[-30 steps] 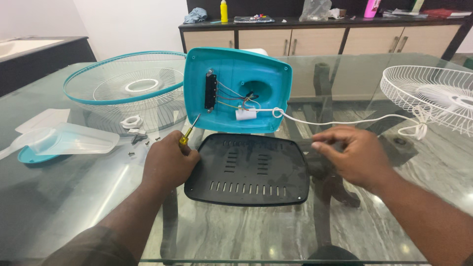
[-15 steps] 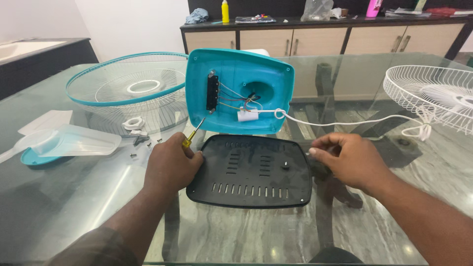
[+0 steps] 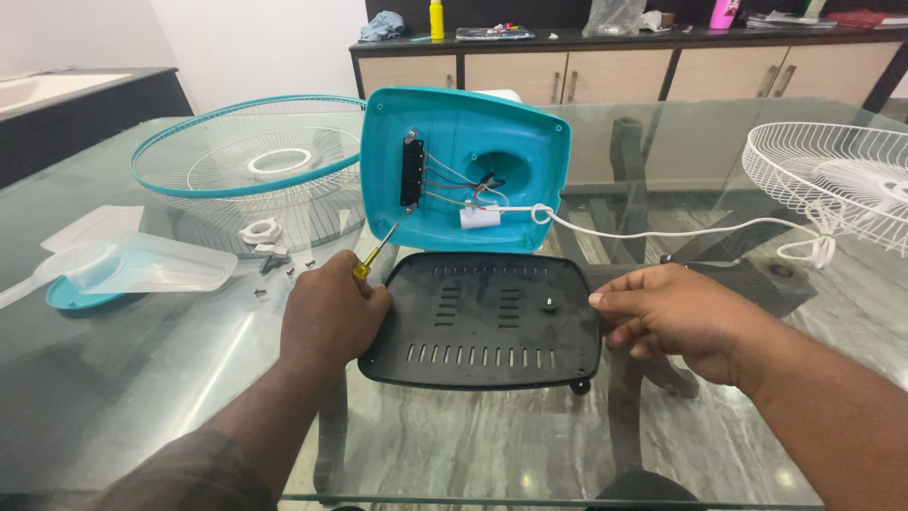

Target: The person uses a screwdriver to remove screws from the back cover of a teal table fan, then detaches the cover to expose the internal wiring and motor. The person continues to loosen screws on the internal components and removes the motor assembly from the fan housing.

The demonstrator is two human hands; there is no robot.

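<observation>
At the far left of the glass worktop (image 3: 123, 378) lies a clear plastic fan blade (image 3: 142, 267) on a small teal piece, with a folded sheet of clear plastic behind it. Further in, a teal-rimmed wire fan guard (image 3: 236, 156) rests tilted on the glass, and in front of it sit a white ring nut (image 3: 260, 231) and a few loose screws (image 3: 279, 270).

The person's left hand (image 3: 331, 312) rests at the left edge of the black base plate (image 3: 484, 320). Its grip is closed around a yellow-handled screwdriver (image 3: 375, 253), whose shaft points up and right toward the teal fan base shell (image 3: 468, 166). That shell stands upright just behind the black plate, its open inside facing the camera, showing a black switch block, coloured wires and a small white capacitor.

The black base plate lies flat on the glass near the middle, slotted, with a small knob-like stud on its right part.

The right hand (image 3: 681, 317) sits at the plate's right edge, fingers curled and pinched together against it; how firmly it holds the edge cannot be told. A white power cord (image 3: 662, 232) runs from the shell rightward to a white wire fan guard (image 3: 842, 180) at the far right.
</observation>
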